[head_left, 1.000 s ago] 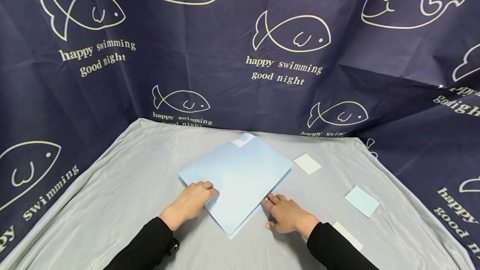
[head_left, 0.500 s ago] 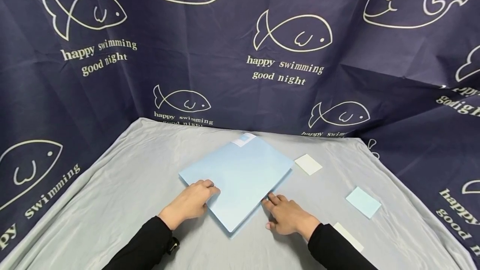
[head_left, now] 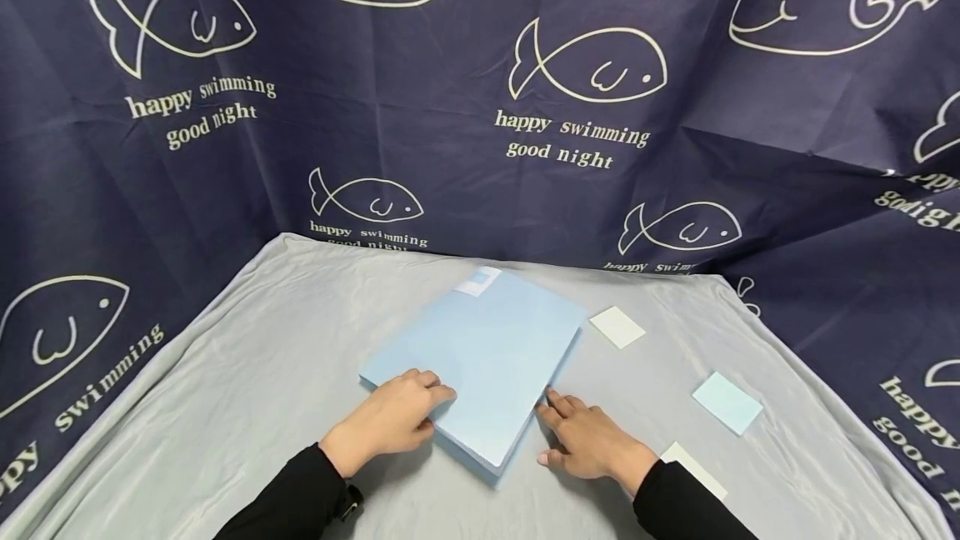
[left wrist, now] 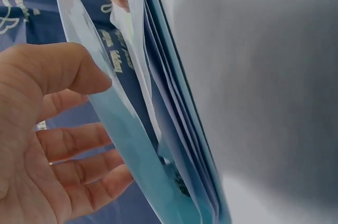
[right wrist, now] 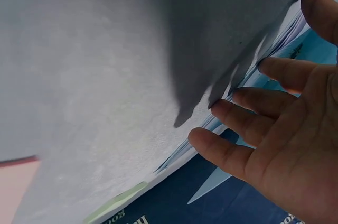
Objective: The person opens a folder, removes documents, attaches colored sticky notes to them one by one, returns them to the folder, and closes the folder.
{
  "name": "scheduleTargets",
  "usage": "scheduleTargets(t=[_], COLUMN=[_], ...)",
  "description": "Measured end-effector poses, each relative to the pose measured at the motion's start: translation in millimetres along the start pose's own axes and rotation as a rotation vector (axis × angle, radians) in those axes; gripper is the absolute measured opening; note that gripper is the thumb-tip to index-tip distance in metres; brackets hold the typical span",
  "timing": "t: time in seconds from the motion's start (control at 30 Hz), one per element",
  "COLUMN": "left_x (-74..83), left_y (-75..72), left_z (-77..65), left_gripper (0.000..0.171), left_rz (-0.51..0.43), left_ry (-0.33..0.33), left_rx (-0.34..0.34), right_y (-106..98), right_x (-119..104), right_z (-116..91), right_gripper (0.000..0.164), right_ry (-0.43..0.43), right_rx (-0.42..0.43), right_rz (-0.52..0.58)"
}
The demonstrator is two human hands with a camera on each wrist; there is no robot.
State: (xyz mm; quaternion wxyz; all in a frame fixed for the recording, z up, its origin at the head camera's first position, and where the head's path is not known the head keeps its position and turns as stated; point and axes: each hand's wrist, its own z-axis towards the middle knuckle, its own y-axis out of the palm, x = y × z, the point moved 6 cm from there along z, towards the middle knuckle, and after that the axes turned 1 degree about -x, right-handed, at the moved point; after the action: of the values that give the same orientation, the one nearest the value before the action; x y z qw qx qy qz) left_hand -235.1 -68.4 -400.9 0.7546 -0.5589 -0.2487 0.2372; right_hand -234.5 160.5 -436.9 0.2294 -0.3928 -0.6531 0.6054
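Note:
A light blue folder (head_left: 487, 357) with a white label (head_left: 478, 281) at its far corner lies diagonally on the grey cloth. My left hand (head_left: 393, 417) pinches its near-left edge, the thumb on the cover. In the left wrist view, that cover (left wrist: 134, 163) stands apart from several thin inner layers (left wrist: 182, 113). Along the near-right edge, my right hand (head_left: 588, 438) rests its fingertips (right wrist: 227, 106) against the folder, fingers spread and fairly straight, close over the cloth.
On the right of the grey cloth (head_left: 247, 373) lie a cream pad (head_left: 617, 327), a pale turquoise pad (head_left: 727, 402) and another cream pad (head_left: 696, 470), partly behind the right sleeve (head_left: 682, 507). A navy fish-print curtain (head_left: 450, 107) hangs around the back and sides.
The folder has turned: its near corner has swung right and the labelled corner slightly left. Both hands have moved a little to the right, still at its edges.

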Motion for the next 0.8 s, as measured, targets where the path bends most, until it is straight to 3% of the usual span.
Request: scheduleTargets(t=[0.4,0.67,0.8], left_x=[34.2,37.7,36.6], left_y=[-5.2,0.5,0.4], left_z=[1.5,2.2,2.9], left_gripper=[0.033,0.03,0.03], left_rz=[-0.041,-0.01,-0.02], left_ry=[0.079,0.079,0.082], left_rx=[-0.006,-0.029,-0.008], right_y=[8,15,14], right_x=[-16,-27,-28], right_z=[-27,-30,-30], right_gripper=[0.079,0.083,0.083], right_ry=[-0.038,-0.065,-0.049], right_rx=[-0.03,0.023,0.048], right_rz=[0.021,-0.11,-0.093])
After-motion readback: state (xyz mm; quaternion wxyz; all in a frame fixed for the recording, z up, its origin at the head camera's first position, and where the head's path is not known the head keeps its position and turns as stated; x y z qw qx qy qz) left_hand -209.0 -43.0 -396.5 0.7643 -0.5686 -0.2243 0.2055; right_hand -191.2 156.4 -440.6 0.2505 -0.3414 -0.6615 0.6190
